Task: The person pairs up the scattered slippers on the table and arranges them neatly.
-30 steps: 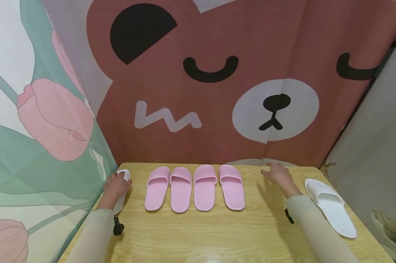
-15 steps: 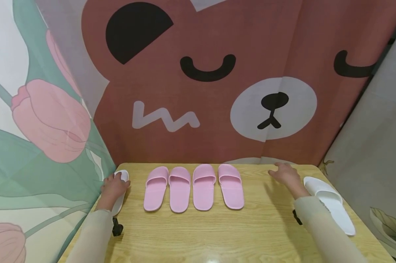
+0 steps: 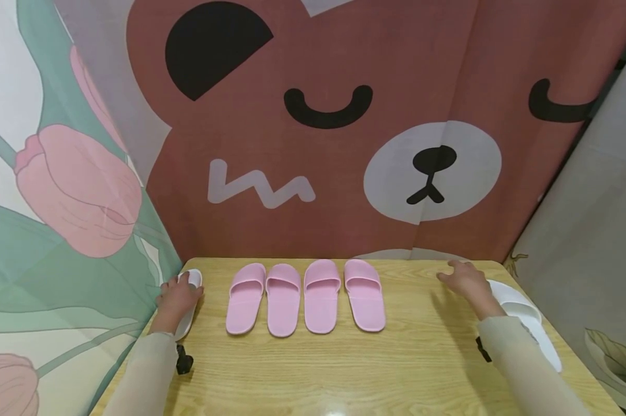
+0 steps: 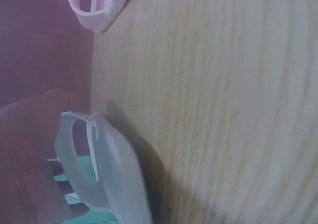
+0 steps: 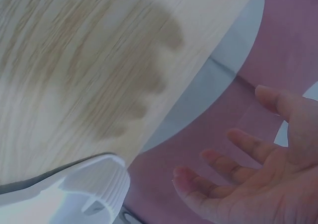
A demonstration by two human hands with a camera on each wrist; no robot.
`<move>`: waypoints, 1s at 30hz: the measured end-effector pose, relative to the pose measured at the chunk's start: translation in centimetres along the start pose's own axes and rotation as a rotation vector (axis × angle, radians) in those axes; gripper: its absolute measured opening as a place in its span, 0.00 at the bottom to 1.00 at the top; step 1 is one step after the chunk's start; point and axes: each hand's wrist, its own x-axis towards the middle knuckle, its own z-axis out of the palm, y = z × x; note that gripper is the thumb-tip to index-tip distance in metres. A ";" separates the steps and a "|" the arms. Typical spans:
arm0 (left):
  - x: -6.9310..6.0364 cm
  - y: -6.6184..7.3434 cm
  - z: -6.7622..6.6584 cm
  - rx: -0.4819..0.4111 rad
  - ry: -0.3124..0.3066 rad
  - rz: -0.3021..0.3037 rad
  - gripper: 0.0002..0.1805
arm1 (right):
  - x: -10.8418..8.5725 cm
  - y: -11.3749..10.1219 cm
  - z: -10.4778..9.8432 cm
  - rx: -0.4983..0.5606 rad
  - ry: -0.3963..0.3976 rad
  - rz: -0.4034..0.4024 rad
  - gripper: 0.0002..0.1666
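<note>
white slippers stand at both sides of the scene, under a large brown bear curtain (image 3: pixel 230 133) on the far side. below it spreads a wooden table (image 3: pixel 313 370). one white slipper (image 3: pixel 515 297) lies at the table's right edge, the other white slipper (image 3: pixel 195 278) at its left edge; four pink slippers (image 3: pixel 321 309) stand in a row between, toes far. the left hand (image 3: pixel 177 300) lies over the left white slipper, fingers spread; whether they grip it i cannot tell. the right hand (image 3: pixel 466 283), far right, hangs above the table near its slipper, fingers apart, holding nothing. smallest, a black wrist mount (image 3: pixel 185 359) shows below the left hand.
</note>
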 end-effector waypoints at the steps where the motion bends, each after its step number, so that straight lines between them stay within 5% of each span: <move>1: 0.0 -0.1 0.0 -0.002 0.001 -0.002 0.39 | 0.0 0.2 -0.1 0.000 0.000 0.002 0.46; 30: 0.2 0.1 0.1 0.005 -0.041 -0.026 0.43 | -0.8 7.9 -1.5 -0.072 0.018 0.005 0.46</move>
